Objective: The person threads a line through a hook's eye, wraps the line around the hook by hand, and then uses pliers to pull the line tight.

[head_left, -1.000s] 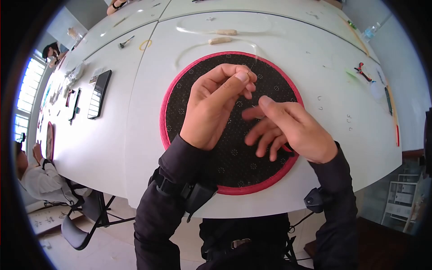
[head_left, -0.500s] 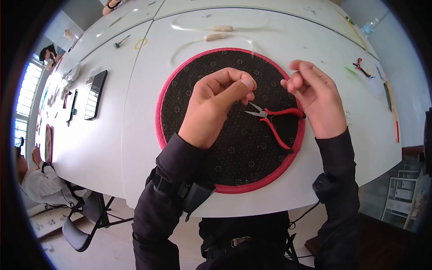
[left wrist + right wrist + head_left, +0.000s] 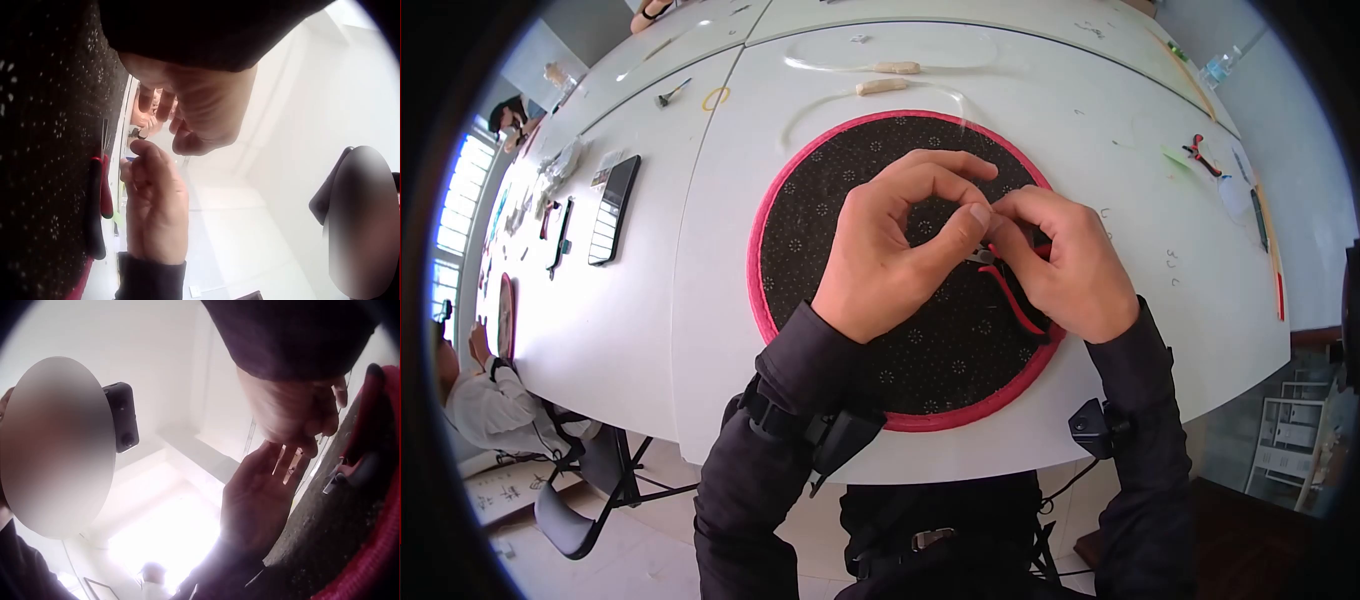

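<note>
My left hand (image 3: 900,250) is raised over the round dark mat (image 3: 820,330), thumb and index finger pinched together while the other fingers arch above. My right hand (image 3: 1080,265) meets it there, its thumb and index fingertips pinching right at the left fingertips. Whatever small thin piece sits between them is hidden by the fingers. Needle-nose pliers with red handles (image 3: 1012,300) lie on the mat below the right hand, partly covered by it. The left wrist view shows these pliers (image 3: 97,206) beside the mat's edge, and both hands above them.
Beyond the mat lie two pale, short rods (image 3: 882,87) with clear loops. To the left rest a black phone (image 3: 615,210), a brush (image 3: 670,94) and a yellow ring (image 3: 716,98). Another pair of pliers (image 3: 1200,155) lies at the right. A person sits at far left.
My right hand swung up and right off the pliers, uncovering them on the mat, then came back left to the left fingertips. The left hand's upper fingers have lifted and spread.
</note>
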`<state>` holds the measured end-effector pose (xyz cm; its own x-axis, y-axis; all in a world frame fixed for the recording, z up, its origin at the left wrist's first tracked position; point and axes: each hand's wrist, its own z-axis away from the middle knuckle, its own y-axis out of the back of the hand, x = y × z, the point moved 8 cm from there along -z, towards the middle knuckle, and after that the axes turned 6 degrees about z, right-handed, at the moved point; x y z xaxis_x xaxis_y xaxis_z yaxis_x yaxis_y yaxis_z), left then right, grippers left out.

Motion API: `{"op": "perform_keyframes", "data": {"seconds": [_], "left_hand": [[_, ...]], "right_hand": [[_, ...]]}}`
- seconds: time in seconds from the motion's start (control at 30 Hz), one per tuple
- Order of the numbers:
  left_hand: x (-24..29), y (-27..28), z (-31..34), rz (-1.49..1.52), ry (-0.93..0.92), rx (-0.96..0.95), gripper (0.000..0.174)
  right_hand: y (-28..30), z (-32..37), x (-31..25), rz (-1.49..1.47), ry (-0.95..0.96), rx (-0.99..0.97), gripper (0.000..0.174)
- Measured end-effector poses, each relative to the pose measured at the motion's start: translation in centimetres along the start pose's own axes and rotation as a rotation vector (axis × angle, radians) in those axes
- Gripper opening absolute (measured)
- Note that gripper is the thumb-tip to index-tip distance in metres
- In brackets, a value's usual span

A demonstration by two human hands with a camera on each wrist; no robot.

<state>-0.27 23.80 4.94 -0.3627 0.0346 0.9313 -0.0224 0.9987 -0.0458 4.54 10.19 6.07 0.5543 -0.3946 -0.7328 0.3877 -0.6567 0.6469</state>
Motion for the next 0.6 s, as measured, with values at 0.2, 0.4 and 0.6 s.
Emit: {"op": "perform_keyframes", "data": {"seconds": [0.2,0.4,0.6], "left_hand": [[0.0,-0.1,0.1,0.093,0.056,0.014,0.009],[-0.2,0.2,0.3,0.169,0.114,0.093,0.008],[0.0,0.9,0.0,0.071,-0.020,0.181,0.009]], "right_hand": [[-0.2,0.1,-0.1,0.001,-0.043,-0.058,0.014],[-0.5,0.0,0.1,-0.084,-0.136,-0.128,0.016],[0.5,-0.2,-0.3,-0.129,0.036,0.071,0.019]]}}
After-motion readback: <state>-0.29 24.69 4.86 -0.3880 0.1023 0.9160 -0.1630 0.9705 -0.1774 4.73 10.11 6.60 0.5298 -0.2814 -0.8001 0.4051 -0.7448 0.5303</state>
